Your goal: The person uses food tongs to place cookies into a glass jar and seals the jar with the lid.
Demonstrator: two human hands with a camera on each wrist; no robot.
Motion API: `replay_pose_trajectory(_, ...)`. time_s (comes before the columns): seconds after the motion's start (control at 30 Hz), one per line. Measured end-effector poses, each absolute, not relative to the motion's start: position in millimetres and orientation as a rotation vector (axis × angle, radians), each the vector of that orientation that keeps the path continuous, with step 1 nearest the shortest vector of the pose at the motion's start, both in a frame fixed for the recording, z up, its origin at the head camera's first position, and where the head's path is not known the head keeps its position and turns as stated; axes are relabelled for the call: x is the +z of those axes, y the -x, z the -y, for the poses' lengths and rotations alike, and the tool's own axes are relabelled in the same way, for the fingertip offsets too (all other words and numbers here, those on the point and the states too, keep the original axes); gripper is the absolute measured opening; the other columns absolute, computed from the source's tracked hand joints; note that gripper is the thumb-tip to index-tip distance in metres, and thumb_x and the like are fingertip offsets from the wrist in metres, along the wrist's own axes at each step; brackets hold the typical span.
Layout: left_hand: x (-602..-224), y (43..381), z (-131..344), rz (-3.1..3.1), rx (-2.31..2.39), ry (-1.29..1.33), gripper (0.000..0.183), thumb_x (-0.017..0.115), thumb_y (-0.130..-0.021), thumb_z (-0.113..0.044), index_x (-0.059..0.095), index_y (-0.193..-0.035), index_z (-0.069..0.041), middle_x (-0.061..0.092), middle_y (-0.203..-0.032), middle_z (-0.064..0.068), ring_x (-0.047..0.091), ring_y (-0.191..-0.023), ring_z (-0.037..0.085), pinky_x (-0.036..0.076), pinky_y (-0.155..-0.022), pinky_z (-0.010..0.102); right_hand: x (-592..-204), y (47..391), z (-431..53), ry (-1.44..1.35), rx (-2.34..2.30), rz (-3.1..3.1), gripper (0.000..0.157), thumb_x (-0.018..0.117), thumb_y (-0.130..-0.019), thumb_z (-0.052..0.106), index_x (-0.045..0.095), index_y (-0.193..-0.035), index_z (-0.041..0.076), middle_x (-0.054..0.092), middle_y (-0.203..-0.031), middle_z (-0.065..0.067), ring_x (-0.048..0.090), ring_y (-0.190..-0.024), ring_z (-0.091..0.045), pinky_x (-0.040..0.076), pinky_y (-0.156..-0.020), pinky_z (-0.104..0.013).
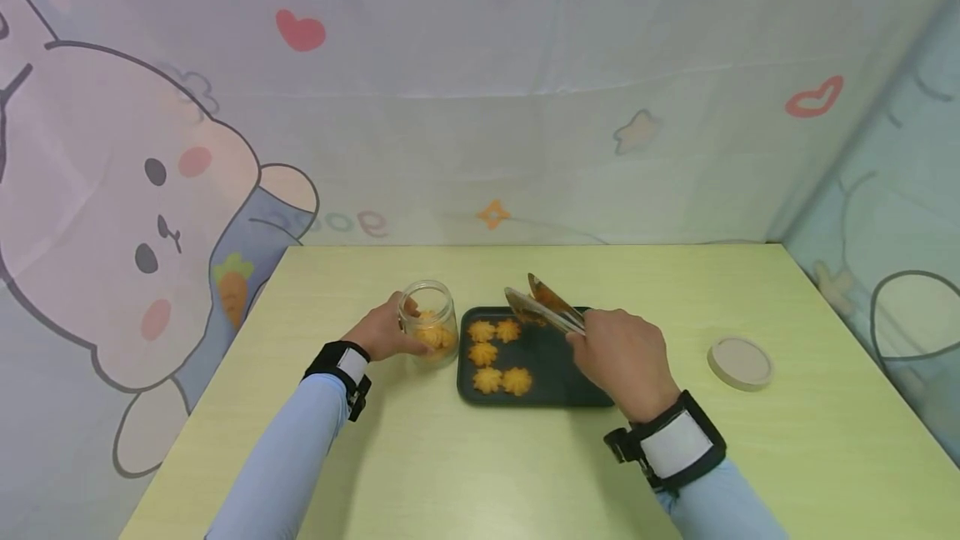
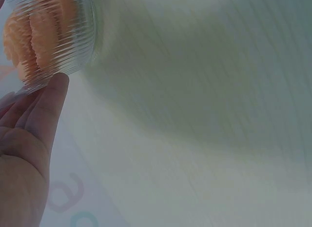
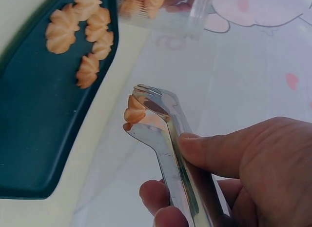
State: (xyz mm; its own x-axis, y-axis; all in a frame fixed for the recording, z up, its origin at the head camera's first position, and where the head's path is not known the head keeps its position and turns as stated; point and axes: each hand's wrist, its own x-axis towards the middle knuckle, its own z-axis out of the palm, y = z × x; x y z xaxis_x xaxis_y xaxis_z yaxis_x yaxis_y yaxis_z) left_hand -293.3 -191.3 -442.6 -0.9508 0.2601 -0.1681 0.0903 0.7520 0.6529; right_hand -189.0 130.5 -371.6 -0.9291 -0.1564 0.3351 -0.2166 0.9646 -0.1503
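My left hand (image 1: 384,330) grips a clear glass jar (image 1: 444,300) at the left of a dark baking tray (image 1: 562,373). Ridged golden cookies (image 2: 44,36) fill the lower part of the jar, whose mouth is uncovered. In my right hand (image 1: 626,357) is a pair of metal tongs (image 3: 171,154), squeezed between thumb and fingers. A single cookie (image 3: 134,110) sits between the tong tips, which are over the tray's far edge in the head view. Several flower-shaped cookies (image 1: 486,353) lie on the tray's left half.
A round pale lid (image 1: 741,362) lies on the table (image 1: 465,465) to the right of my right hand. Behind the table hangs a printed cloth (image 1: 480,90) with a cartoon rabbit and hearts.
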Motion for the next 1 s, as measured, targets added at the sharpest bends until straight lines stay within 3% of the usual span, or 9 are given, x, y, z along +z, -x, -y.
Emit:
replay_pose_trajectory(0.53,-443.6,293.8,191.7,-2.707,0.981,-0.278,0.065,0.083,-0.07,-0.028,0.045,-0.119,-0.008,0.059,-0.114,0.018,0.053,-0.094,0.029,0.046,-0.078,0.041,-324.4,198.1,-81.8,-0.407,0.236,2.786,0.034,0.068,-0.085,0.026,0.054,-0.057,0.011,0.042,-0.045,0.001,0.042,-0.039,-0.016,0.031,-0.032,-0.03)
replay_pose_trajectory(1.0,-445.2,293.8,190.9,-2.703,0.971,-0.272,0.068,0.083,-0.07,-0.03,0.043,-0.119,-0.008,0.058,-0.121,0.017,0.054,-0.101,0.03,0.047,-0.084,0.045,-322.3,199.4,-40.7,-0.526,0.156,2.807,0.035,0.069,-0.085,0.03,0.056,-0.058,0.012,0.035,-0.045,0.004,0.034,-0.037,-0.011,0.024,-0.031,-0.024)
